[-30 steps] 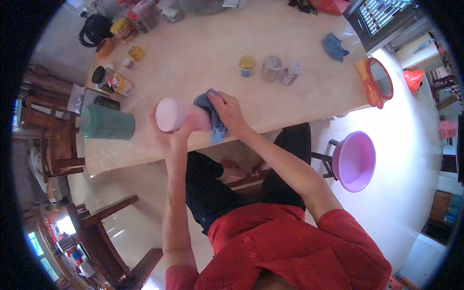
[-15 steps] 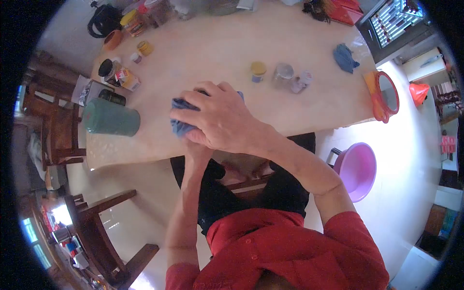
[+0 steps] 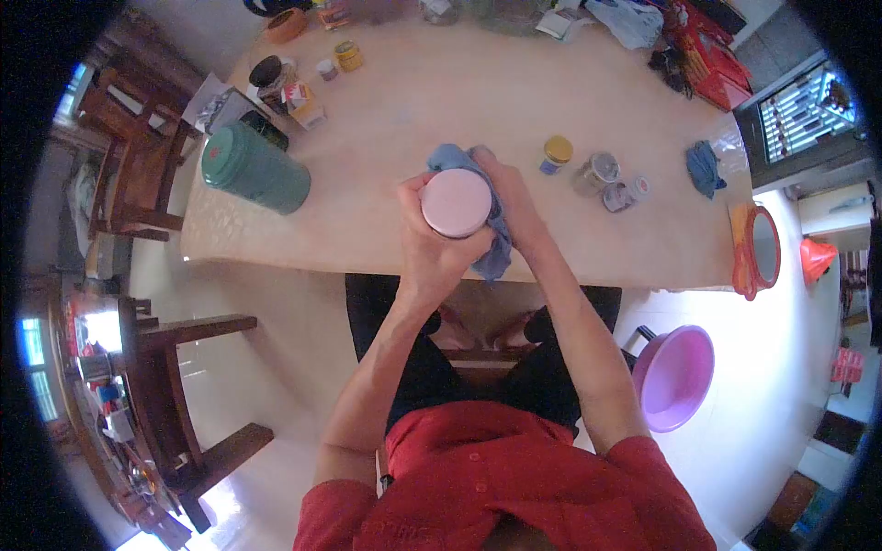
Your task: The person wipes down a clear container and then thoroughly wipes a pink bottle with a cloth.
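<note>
A container with a round pale pink lid is upright over the table's near edge, its lid facing me. My left hand is wrapped round its left and near side. On its right side, my right hand presses a blue cloth against it; part of the cloth shows behind the lid too. The container's lower body is hidden by the lid and my hands.
The table bears a green flask at left, a yellow-lidded jar, a clear jar, a small bottle, another blue cloth and an orange-framed mirror. A purple basin is below right.
The pink-lidded container, covered by the cloth and my right hand half a second ago, shows again. My right hand has moved to its right side with the cloth. The view has shifted.
</note>
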Tool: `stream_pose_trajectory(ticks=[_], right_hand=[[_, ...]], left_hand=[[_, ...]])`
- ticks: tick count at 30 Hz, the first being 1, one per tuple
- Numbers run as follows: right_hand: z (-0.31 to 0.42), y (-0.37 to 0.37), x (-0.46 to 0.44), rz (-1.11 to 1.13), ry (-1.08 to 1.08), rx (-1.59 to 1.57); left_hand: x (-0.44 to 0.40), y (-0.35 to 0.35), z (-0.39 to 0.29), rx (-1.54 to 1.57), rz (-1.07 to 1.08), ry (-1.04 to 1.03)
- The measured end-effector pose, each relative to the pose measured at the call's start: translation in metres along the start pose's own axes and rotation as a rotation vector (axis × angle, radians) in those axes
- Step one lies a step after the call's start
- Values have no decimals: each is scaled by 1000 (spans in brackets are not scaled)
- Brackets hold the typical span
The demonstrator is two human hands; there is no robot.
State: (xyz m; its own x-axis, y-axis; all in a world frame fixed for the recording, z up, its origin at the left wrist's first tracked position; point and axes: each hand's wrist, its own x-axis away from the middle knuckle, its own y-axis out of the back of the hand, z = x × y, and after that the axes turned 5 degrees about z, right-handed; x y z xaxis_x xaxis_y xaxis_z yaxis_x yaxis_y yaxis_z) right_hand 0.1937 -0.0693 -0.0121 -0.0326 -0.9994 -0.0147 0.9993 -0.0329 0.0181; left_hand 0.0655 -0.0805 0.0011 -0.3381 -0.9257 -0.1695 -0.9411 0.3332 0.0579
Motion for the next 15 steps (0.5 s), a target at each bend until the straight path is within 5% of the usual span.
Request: stream_pose_trajectory(ticks=[4,6,10,13,15], right_hand=[[-25,-4,1,7,-32,-62],[-52,-8,-1,-43,387,374],[-76,-18,15,-149,487,752],[-59,-30,23,-133,283,793],[-62,-37,22,-208,533,837]], left_hand=[[2,12,7,13,3,-32],[0,26,6,39,99,-3],[-1,61,15,-362,182,-96],[10,66,-3,-135,187,50],[17,68,8,134,-52,-76]])
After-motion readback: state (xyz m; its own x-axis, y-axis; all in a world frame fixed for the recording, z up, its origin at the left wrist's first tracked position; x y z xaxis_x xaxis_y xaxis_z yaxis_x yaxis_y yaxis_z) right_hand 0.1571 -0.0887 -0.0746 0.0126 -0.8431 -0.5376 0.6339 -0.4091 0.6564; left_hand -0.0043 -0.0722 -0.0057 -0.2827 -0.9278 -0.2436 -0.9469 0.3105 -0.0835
